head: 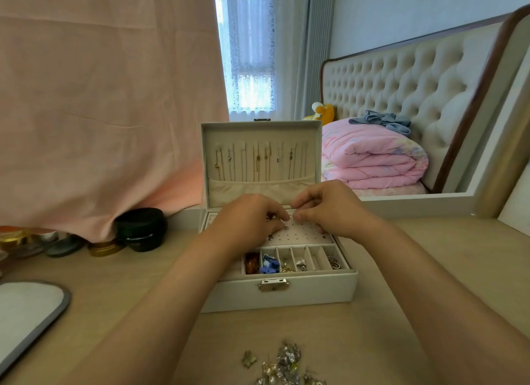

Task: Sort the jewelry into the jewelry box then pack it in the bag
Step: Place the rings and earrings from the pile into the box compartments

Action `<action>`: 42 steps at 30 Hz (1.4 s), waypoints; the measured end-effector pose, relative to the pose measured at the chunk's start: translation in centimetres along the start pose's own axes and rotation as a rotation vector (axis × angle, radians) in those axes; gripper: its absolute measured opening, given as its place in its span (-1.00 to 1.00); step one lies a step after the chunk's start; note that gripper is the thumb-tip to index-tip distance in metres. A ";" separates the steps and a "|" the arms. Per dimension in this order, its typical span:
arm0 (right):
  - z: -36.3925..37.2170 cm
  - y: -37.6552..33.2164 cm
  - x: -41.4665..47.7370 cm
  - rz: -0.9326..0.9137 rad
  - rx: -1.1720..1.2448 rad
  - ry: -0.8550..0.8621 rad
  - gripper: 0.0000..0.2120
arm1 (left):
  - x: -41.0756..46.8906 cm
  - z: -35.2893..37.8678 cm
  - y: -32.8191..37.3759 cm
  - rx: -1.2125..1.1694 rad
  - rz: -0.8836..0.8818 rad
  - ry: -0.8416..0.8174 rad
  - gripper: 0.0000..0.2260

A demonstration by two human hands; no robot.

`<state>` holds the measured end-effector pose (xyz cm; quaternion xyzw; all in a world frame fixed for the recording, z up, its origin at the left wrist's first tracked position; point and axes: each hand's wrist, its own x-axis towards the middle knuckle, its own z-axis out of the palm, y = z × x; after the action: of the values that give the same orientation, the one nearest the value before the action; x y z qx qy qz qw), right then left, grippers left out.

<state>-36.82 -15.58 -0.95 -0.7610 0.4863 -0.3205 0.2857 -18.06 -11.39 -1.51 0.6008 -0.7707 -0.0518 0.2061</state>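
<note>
A white jewelry box point(286, 294) stands open on the desk, its lid point(261, 143) upright with several thin necklaces hanging inside. Small front compartments point(298, 261) hold rings, a blue piece and an amber piece. Both hands are over the perforated earring panel point(304, 232) at the back of the tray. My left hand point(252, 221) pinches a small earring at its fingertips. My right hand point(327, 209) has its fingers curled, pinching something tiny against the panel. A pile of loose silver jewelry point(282, 366) lies on the desk near the bottom edge.
A black round case point(142, 229) and small tins point(104, 248) sit at the left under a pink cloth point(100, 98). A grey-rimmed oval object point(28, 313) lies at the far left. A mirror point(401, 98) behind the desk reflects a bed.
</note>
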 end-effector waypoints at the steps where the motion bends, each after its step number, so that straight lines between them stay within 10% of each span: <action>1: 0.0 0.1 0.0 0.013 0.020 0.004 -0.84 | 0.0 0.0 -0.1 -0.001 0.006 0.003 -0.80; 27: 0.9 -1.9 -1.1 -0.004 0.532 -0.019 -0.85 | -1.0 -1.1 -0.4 -0.834 -0.167 0.154 -0.88; 42: 1.2 -2.4 -1.0 -0.198 0.274 0.141 -0.91 | -1.1 -1.8 -0.1 -0.868 -0.182 0.045 -0.81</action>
<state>-34.87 -13.57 -0.11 -0.7348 0.3797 -0.4627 0.3190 -17.08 -10.03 -0.21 0.5249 -0.6168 -0.3754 0.4507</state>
